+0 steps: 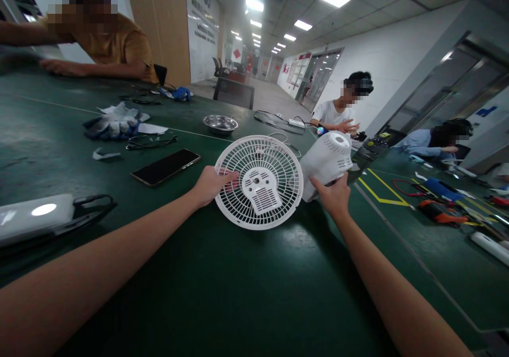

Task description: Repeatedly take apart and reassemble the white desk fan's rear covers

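From where I stand, the person's left hand (210, 186) is closed on the left rim of a round white plastic fan grille (262, 190), thumb over the bars. The right hand (336, 195) curves partly open around the lower part of a rounded white plastic housing (324, 159) with slotted vents, thumb on its near side. The grille is tilted up at the middle of a dark green table (238, 288); the housing leans just to its right, and I cannot tell whether they are joined. To the left lie a flat black smartphone (166, 167) and a crumpled blue-and-white cloth bundle (117, 122). A shiny round metal bowl (220, 124) sits beyond the grille. Far left, a person in a brown shirt (115, 44) leans on the table; far right sits another in a white shirt (332, 113).
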Demonstrator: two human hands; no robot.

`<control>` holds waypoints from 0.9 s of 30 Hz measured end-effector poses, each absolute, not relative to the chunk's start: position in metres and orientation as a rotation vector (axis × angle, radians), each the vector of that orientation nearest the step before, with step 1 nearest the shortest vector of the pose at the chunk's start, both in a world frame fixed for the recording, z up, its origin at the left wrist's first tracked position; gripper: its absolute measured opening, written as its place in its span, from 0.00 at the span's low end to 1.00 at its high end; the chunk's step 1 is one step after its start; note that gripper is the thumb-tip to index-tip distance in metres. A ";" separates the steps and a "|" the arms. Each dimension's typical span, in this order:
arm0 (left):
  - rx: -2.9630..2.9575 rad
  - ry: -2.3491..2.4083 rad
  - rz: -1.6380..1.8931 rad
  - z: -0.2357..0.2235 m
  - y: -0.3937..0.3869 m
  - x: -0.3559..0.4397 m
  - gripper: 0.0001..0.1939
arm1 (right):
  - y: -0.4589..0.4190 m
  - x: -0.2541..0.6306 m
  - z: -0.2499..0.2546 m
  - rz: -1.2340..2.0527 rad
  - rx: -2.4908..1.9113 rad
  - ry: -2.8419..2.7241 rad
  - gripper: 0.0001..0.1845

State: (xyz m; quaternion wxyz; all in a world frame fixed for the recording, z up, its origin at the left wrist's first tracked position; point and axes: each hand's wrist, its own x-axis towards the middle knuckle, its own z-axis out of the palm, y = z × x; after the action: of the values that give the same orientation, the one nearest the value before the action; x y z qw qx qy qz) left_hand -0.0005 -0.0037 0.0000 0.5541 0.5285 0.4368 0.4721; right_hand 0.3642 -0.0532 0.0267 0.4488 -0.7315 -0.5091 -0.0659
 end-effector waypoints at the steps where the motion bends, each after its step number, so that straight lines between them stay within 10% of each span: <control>1: 1.254 1.033 1.112 0.000 -0.004 -0.001 0.08 | -0.053 0.364 0.027 -0.129 -1.816 -1.234 0.39; 27: 1.217 0.986 1.119 -0.005 0.000 -0.002 0.07 | -0.057 0.436 0.025 -0.203 -1.805 -0.979 0.41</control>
State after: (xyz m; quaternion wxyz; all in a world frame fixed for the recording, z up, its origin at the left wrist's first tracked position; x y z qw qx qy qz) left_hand -0.0015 -0.0002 -0.0052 0.5715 0.5186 0.4203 0.4772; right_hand 0.4356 -0.0569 0.0253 0.5132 -0.7509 -0.4070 -0.0846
